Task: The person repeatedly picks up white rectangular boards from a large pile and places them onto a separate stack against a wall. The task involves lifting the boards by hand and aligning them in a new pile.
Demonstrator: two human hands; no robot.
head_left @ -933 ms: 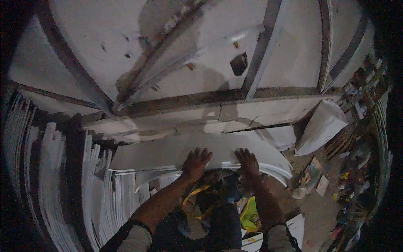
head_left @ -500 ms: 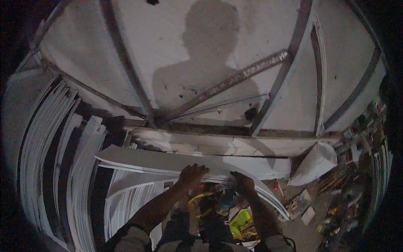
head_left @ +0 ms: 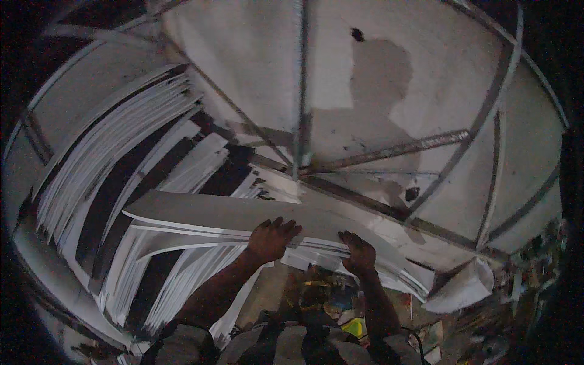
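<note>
A few long, pale flat boards (head_left: pixel 322 222) lie together across the front of me, stretching from the middle left to the lower right. My left hand (head_left: pixel 271 240) grips their near edge, its fingers on the top face. Farther right along that same edge, my right hand (head_left: pixel 360 252) is closed on the boards, fingers over the top. Both thumbs are hidden or too dark to make out. Below the boards' left part stand several thin white sheets (head_left: pixel 182 283) on edge.
More upright stacks of white sheets (head_left: pixel 115 140) fill the left side. Ahead, a pale wall (head_left: pixel 365 140) carries dark metal bars, one diagonal bar (head_left: pixel 395 150) among them. At the right sit a white bag-like bundle (head_left: pixel 465 289) and dim clutter. A yellow item (head_left: pixel 353 328) lies near my right forearm.
My view has swung left, bringing more of the stacked sheets into sight and shifting the wall bars rightward. Both hands keep hold of the boards, with the right hand's fingers now showing more plainly.
</note>
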